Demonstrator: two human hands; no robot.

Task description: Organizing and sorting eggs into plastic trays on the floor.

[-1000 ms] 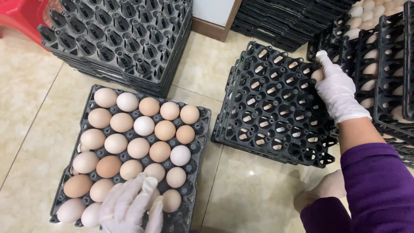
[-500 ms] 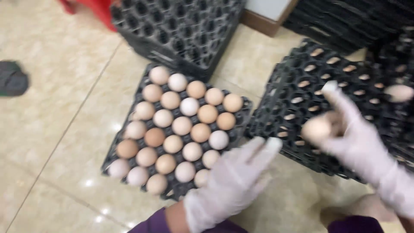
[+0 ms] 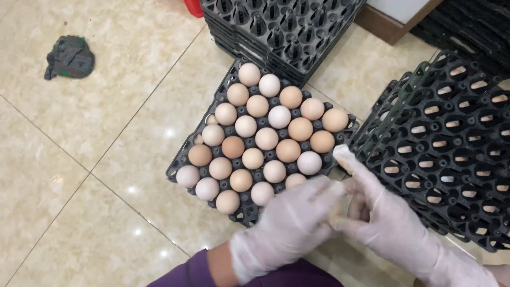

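A black plastic egg tray lies on the tiled floor, nearly full of brown and pale eggs. My left hand and my right hand, both in thin white gloves, meet just off the tray's near right corner. A beige egg shows partly between their fingers; both hands close around it. My right index finger points up toward the tray's right edge. The rest of the egg is hidden by the gloves.
A stack of empty black trays stands close on the right, another stack behind the filled tray. A dark crumpled scrap lies on the floor at far left. A wooden furniture base sits at the back.
My right hand brought an egg from the right-hand stack toward me. My left hand swung right to meet it, and the two now close together on the egg.
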